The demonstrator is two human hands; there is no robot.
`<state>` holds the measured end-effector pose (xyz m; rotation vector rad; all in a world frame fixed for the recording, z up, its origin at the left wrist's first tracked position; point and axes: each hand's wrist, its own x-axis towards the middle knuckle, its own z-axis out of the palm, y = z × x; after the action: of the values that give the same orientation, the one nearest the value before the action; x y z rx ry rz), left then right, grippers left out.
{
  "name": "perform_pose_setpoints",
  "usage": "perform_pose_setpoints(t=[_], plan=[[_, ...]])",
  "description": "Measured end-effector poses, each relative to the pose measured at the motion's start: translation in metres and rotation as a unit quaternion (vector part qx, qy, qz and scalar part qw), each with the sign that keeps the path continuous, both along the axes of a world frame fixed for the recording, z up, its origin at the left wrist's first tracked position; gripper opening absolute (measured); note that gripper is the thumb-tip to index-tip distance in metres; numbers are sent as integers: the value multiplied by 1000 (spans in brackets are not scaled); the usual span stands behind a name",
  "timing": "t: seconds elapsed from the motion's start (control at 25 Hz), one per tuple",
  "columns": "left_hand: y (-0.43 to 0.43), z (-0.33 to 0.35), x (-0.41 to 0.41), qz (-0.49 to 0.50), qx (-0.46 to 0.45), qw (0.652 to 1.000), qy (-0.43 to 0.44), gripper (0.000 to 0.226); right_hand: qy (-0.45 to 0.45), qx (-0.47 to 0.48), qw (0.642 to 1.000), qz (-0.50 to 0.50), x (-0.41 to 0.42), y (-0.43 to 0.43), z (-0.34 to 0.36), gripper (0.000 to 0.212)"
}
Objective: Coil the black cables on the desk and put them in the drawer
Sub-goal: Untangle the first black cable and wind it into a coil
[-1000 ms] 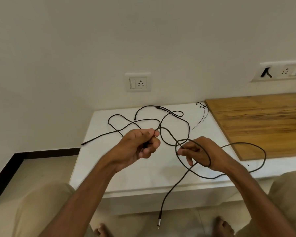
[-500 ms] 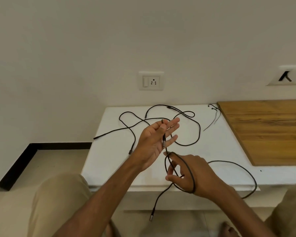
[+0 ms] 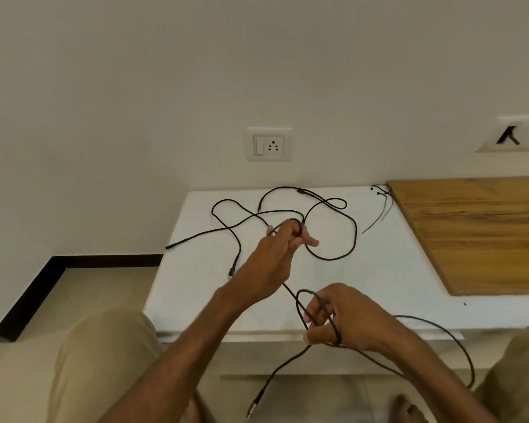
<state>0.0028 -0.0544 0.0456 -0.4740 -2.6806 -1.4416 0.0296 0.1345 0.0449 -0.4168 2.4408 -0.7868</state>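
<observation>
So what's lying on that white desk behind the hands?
Black cables lie looped across the desk, with thin wires beside the wooden board. The left hand, gripping another cable, covers part of the loops, so their crossing there is hidden.

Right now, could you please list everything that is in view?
desk: one, white, in front
wooden board: one, brown, on desk, right
held cable: one, black, looped above desk's near edge, plug hanging below
loose cables: count unclear, black, tangled on desk's far side
thin wires: count unclear, black, beside wooden board's far corner
wall socket: one, white, above desk
switch plate: one, white, wall, far right
left hand: one, grips held cable
right hand: one, pinches its loop
</observation>
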Motion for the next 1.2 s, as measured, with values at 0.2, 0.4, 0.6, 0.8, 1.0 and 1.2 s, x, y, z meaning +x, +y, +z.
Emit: perform_pose_setpoints(t=[0.2, 0.4, 0.6, 0.8, 1.0, 1.2], plan=[[-7, -8, -6, 3, -88, 996, -26, 20, 148, -28, 982, -111, -3, 1, -3, 11], [-9, -3, -3, -28, -73, 994, -82, 23, 102, -155, 971, -148, -12, 5, 0, 5], [-23, 10, -2, -64, -71, 993, -70, 33, -33, -222, 959, -174, -25, 6, 8, 28], [-29, 15, -1, -117, -68, 985, -102, 36, -92, -167, 972, -136, -36, 20, 10, 49], [-26, 18, 0, -132, -80, 984, -91, 26, -136, -248, 951, -124, -35, 23, 11, 25], [-28, 16, 0, -94, -103, 988, -64, 24, -155, -282, 938, -126, -33, 23, 13, 15]])
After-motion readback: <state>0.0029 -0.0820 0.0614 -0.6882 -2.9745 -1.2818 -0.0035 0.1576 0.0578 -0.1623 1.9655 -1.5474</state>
